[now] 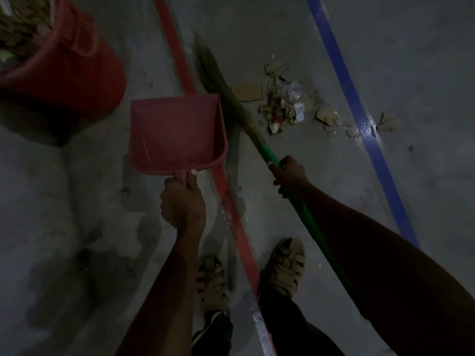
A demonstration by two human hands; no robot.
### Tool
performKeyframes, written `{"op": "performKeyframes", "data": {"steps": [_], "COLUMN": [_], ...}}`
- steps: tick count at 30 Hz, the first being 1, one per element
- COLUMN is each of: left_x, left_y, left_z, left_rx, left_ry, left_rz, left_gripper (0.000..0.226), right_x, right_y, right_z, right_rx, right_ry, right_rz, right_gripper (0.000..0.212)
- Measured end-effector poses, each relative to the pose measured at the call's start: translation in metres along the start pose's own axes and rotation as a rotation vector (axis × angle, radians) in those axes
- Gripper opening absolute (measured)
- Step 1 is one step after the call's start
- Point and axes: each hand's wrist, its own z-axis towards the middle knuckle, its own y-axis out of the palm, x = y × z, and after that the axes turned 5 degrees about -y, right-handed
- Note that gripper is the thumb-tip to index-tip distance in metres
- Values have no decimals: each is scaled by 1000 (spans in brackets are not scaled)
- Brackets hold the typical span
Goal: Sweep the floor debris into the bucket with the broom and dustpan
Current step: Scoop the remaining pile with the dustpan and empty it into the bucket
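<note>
Gripping dustpan [177,132] and broom [270,160], seemingly.

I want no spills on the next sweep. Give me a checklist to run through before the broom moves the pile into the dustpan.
1. Left hand has a firm grip on the dustpan handle: ok, fingers are curled round it.
2. Right hand holds the broom by its green handle: ok.
3. Dustpan is empty and ready to load: ok, nothing shows inside.
4. Dustpan lip is down on the floor, facing the debris pile: cannot tell whether the lip touches; the pile lies to the pan's right, not in front of its mouth.
5. Bristles are behind the pile: not ok, they lie between pan and pile.
6. Red bucket has room: cannot tell, it already holds debris.
</note>
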Motion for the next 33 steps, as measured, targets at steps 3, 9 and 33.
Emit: {"op": "performKeyframes", "data": {"steps": [3,9,33], "left_x": [8,38,46], "left_y": [-1,7,26], "left_z": [-6,-31,-84], "left_rx": [-6,-42,-104], "left_ry": [66,175,262], "left_rz": [0,36,191], "left_gripper": [51,52,55], "right_x": [12,54,152], "right_y": [-15,-49,-98], "right_z": [-4,-17,-117], "right_rx": [54,154,380], "right_ry": [53,156,25], "right_rz": [72,217,274], "right_gripper": [34,37,39]}}
